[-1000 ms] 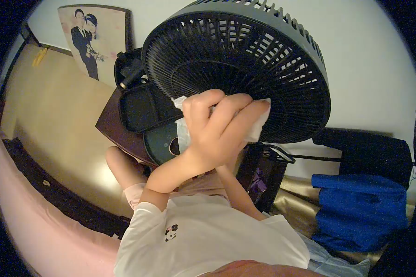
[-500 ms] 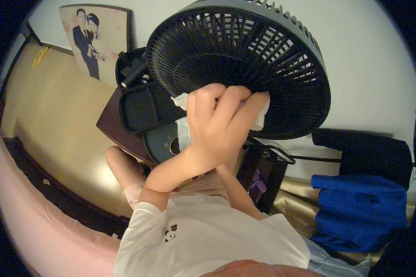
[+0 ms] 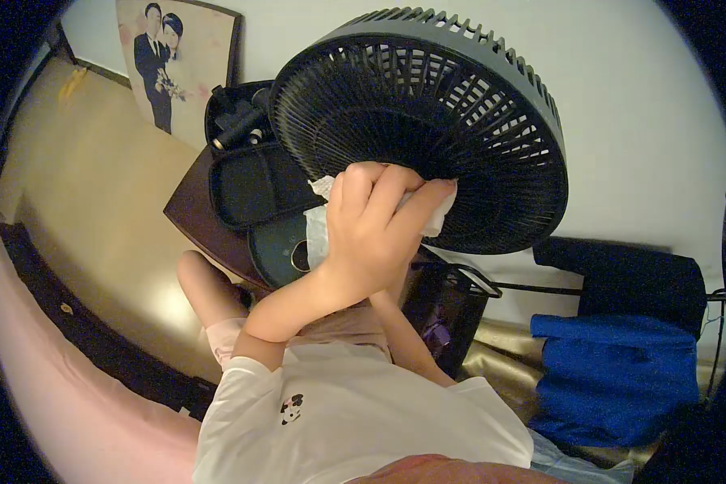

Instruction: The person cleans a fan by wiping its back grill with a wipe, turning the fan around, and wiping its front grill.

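Note:
A black fan with a round slatted grille fills the upper middle of the view. My left hand is in front of the lower part of the grille, fingers bent around a crumpled white tissue. Part of the tissue presses between my hand and the slats, and loose ends stick out on both sides. My right forearm reaches up behind my left wrist. The right hand itself is hidden there, so its fingers and anything in them cannot be seen.
Left of the fan, an opened black case with dark cylindrical pieces lies on a dark brown tabletop. A framed couple's picture leans behind. Blue cloth hangs at right; a pink-covered bed borders the left.
My left hand, with the tissue, has shifted a little left across the grille. The whole view has also moved slightly, and the fan sits a bit lower in it.

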`<action>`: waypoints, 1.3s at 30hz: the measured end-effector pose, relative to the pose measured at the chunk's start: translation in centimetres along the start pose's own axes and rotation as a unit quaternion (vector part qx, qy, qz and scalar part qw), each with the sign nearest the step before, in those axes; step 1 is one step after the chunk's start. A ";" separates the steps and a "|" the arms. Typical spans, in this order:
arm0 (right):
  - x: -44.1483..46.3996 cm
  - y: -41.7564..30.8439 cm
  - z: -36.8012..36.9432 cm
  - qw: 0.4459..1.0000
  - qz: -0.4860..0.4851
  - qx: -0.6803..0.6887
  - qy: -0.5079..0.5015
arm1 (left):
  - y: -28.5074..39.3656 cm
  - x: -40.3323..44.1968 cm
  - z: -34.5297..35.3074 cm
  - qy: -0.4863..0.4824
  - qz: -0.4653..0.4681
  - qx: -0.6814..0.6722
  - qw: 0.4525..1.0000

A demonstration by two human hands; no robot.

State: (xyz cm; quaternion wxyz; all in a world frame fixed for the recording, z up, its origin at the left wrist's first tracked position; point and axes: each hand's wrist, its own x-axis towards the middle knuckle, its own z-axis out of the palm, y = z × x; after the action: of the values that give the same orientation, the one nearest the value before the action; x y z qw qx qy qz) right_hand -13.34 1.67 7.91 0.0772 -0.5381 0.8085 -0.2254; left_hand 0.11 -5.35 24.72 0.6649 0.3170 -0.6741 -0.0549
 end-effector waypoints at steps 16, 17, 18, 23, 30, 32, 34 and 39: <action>0.3 5.1 7.3 0.976 -0.124 -0.071 0.167 | -1.0 -3.7 -3.3 -0.099 -0.104 -0.059 0.988; 0.4 5.3 7.5 0.966 -0.153 -0.070 0.199 | -0.8 -4.0 -3.3 -0.104 -0.100 -0.058 0.988; 0.5 5.2 7.5 0.966 -0.147 -0.065 0.201 | -0.6 -4.6 -3.2 -0.099 -0.130 -0.102 0.981; 0.6 5.6 8.3 0.971 -0.115 -0.030 0.209 | 0.3 -9.8 -3.9 -0.184 -0.444 -0.330 0.813; -0.5 6.0 8.1 0.968 -0.057 0.116 0.216 | 1.7 -10.7 -6.8 -0.135 -0.601 -0.505 0.605; -2.0 3.8 4.5 0.963 -0.130 0.189 0.141 | 1.7 -10.6 -7.3 -0.142 -0.606 -0.509 0.594; -4.1 2.2 2.2 0.935 -0.075 0.340 0.065 | 1.7 -10.9 -7.6 -0.160 -0.573 -0.480 0.645; -8.1 -1.9 -3.7 0.847 -0.098 0.523 0.001 | 0.9 -13.6 -7.0 -0.180 -0.533 -0.358 0.745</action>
State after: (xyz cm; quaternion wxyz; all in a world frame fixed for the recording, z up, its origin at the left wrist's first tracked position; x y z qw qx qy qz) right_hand -9.77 9.43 11.12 0.3235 -0.4944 0.5143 -0.6217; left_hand 5.14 4.55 14.22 0.4580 0.3477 -0.4332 -0.6940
